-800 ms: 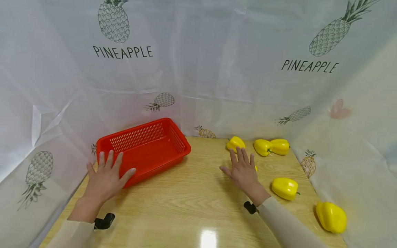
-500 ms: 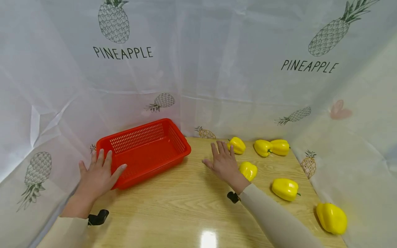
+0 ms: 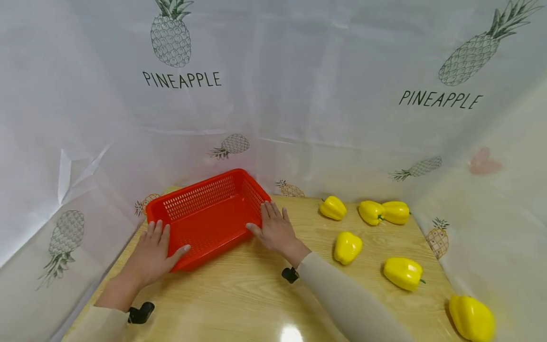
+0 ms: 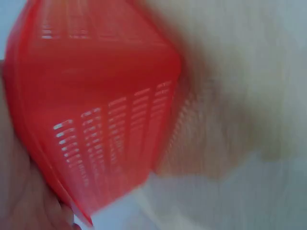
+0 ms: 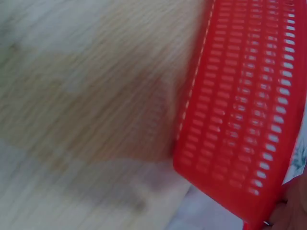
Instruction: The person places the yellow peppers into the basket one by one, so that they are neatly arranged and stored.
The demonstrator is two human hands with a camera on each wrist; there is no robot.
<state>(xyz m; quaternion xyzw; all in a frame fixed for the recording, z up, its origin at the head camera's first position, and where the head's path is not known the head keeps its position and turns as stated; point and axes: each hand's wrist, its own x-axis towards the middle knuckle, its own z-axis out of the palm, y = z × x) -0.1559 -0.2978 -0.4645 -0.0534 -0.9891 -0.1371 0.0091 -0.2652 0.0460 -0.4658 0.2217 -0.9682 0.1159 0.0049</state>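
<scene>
A red plastic basket (image 3: 213,209) with slotted walls stands on the table at the left of the head view. My left hand (image 3: 147,259) lies along its left end, fingers fairly straight, thumb stretched toward the front wall. At the right end, my right hand (image 3: 277,232) touches the rim, with its thumb spread toward the inside near the front corner. The left wrist view is blurred and shows the hand (image 4: 29,191) against the rim. In the right wrist view only a bit of the fingers (image 5: 288,211) shows beside the basket wall (image 5: 240,105).
Several yellow bell peppers lie on the wooden table (image 3: 239,304) to the right. The closest to the basket are one pepper (image 3: 333,208) at the back and another (image 3: 348,247) in front of it. A white pineapple-print sheet (image 3: 299,104) hangs behind and at the sides.
My right hand has moved left from over the peppers to the basket's right end. My left hand has drawn in against the left end. The view has shifted slightly.
</scene>
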